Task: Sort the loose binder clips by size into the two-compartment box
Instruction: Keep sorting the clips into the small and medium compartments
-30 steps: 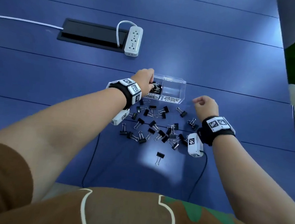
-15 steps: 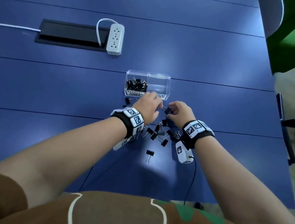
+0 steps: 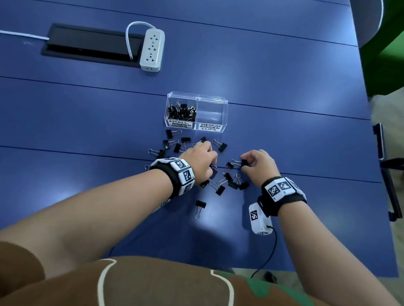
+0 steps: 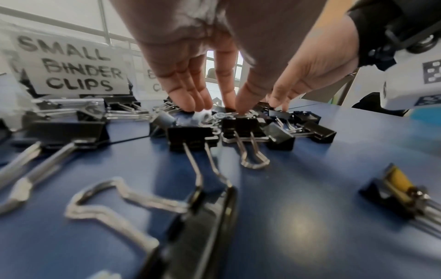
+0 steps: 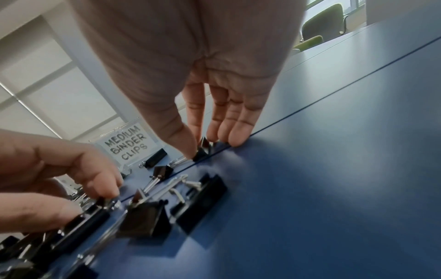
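The clear two-compartment box stands on the blue table. Its left half, labelled SMALL BINDER CLIPS, holds several black clips; the half labelled MEDIUM looks empty. Loose black binder clips lie scattered in front of it. My left hand reaches down into the pile, its fingertips and thumb closing on a clip. My right hand is at the pile's right edge; thumb and forefinger pinch one black clip on the table.
One clip lies alone nearer to me. A white power strip and a black cable hatch sit far back left. The table's right edge has green chairs beyond it. A black cable trails from my right wrist.
My left hand came back from the box's small compartment to the pile. Both hands met over the clips, then parted; the right now pinches a clip further right.
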